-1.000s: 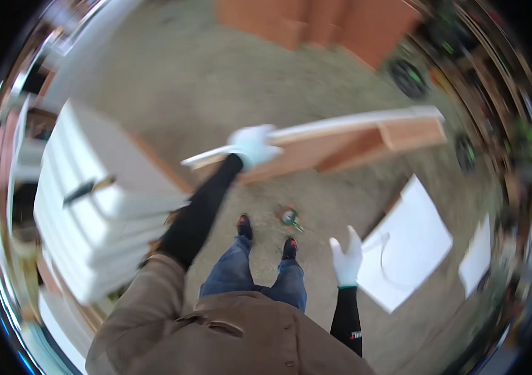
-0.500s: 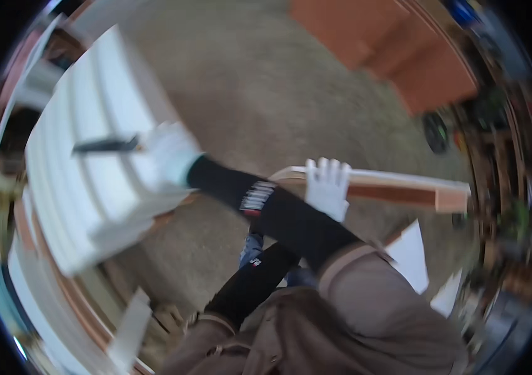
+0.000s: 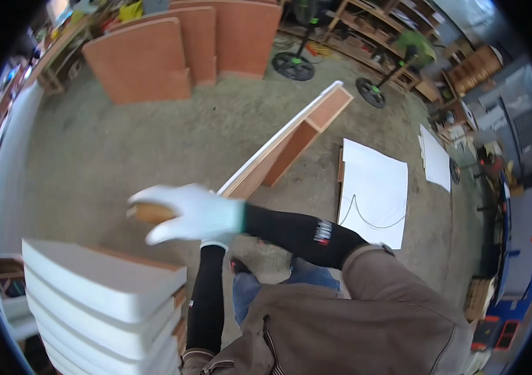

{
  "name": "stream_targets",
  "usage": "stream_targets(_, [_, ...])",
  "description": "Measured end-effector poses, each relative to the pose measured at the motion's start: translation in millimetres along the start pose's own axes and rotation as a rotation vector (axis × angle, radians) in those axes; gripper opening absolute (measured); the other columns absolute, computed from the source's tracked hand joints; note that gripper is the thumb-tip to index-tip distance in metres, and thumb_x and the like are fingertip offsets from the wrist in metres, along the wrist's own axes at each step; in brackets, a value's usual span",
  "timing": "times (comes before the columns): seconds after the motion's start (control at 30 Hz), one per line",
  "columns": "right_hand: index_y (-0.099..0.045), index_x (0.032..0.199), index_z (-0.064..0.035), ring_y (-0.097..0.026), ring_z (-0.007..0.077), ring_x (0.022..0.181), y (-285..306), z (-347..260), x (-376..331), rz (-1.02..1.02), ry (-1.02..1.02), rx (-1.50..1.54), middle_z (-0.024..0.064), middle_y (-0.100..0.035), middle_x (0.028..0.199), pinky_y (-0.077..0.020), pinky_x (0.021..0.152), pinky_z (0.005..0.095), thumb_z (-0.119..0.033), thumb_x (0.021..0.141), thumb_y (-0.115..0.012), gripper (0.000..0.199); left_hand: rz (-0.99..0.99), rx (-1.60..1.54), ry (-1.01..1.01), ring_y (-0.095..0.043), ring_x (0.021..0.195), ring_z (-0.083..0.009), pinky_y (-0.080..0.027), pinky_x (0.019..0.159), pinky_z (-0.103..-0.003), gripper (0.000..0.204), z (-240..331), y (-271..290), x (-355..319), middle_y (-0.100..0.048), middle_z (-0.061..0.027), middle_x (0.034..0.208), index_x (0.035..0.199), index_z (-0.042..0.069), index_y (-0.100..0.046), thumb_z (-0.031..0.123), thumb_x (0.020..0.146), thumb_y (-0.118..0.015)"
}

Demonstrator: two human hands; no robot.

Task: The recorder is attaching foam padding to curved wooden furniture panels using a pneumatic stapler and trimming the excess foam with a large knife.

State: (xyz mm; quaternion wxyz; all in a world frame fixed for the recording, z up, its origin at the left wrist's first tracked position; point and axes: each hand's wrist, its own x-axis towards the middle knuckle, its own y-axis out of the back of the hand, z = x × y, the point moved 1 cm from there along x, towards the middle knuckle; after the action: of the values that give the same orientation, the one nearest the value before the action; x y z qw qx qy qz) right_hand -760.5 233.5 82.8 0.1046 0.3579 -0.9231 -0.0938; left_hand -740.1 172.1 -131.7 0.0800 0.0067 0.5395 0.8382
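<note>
- At the lower left of the frame stood a stack of white-faced panels (image 3: 100, 300) with brown edges. Half a second earlier it had filled the left middle of the view, a dark tool lying on top and a gloved hand resting on it. Neither hand touched it at this moment, and no tool showed on its top.
- Just right of the stack, a black-sleeved forearm rose from the lower edge; this was the left arm. The left hand (image 3: 213, 240) was almost wholly hidden behind the other glove, so whether it was open or closed could not be told.
- At the left centre, the right hand (image 3: 185, 212), in a white glove and blurred, reached across the body from the right. Its fingers curled around a small brown rounded piece (image 3: 152, 214), which sat at the glove's left end, partly wrapped by the fingertips. In the earlier frame this hand had lain flat on the long panel.
- From just behind the glove, a long white-topped panel with a brown wooden frame (image 3: 291, 140) ran diagonally to the upper centre, lying on the concrete floor (image 3: 153, 144). Earlier it had stretched level across the right middle.
- In the upper left, brown boards (image 3: 141, 59) stood upright.
- Right of centre, a white sheet (image 3: 372, 187) with a thin curved cord on it lay flat on the floor, a smaller white sheet (image 3: 436, 159) beyond it.
</note>
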Motion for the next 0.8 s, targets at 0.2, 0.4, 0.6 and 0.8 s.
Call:
stream_targets(0.2, [-0.042, 0.152, -0.0086, -0.054, 0.0063, 0.061, 141.1, 19.7, -233.7, 0.895, -0.432, 0.195, 0.0020, -0.062, 0.091, -0.0441, 0.052, 0.0218, -0.021, 0.100, -0.060, 0.057, 0.216, -0.172, -0.215, -0.058, 0.115, -0.0456, -0.046, 0.100, -0.052, 0.067, 67.4, 39.5, 65.0, -0.060, -0.0258, 0.126, 0.136, -0.004, -0.053, 0.044, 0.090, -0.067])
stream_targets(0.4, [-0.032, 0.159, -0.0132, -0.053, 0.0085, 0.053, 237.7, 128.5, -346.0, 1.391, -0.390, 0.443, 0.0041, -0.058, 0.083, -0.0431, 0.041, 0.0239, -0.030, 0.107, -0.046, 0.056, 0.137, -0.326, -0.475, -0.067, 0.103, -0.0373, -0.053, 0.093, -0.041, 0.031, 233.9, 11.6, 202.4, -0.070, -0.0208, 0.108, 0.111, 0.001, -0.071, 0.026, 0.094, -0.065])
stream_targets(0.6, [-0.025, 0.161, -0.0134, -0.055, 0.0094, 0.056, 278.6, 213.6, -359.7, 1.295, -0.335, 0.701, 0.0065, -0.061, 0.088, -0.0455, 0.042, 0.0247, -0.024, 0.105, -0.050, 0.063, 0.073, -0.145, -0.627, -0.070, 0.105, -0.0301, -0.053, 0.093, -0.037, 0.035, 391.2, -43.5, 364.6, -0.073, -0.0188, 0.113, 0.115, 0.000, -0.071, 0.028, 0.096, -0.063])
stream_targets(0.8, [-0.024, 0.161, -0.0106, -0.055, 0.0082, 0.054, 296.8, 231.0, -371.9, 1.230, -0.370, 0.847, 0.0075, -0.062, 0.091, -0.0455, 0.042, 0.0249, -0.022, 0.104, -0.049, 0.063, -0.148, 0.135, -0.673, -0.063, 0.122, -0.0334, -0.047, 0.105, -0.038, 0.040, 476.6, -94.6, 446.8, -0.068, -0.0193, 0.127, 0.127, 0.001, -0.066, 0.026, 0.098, -0.057])
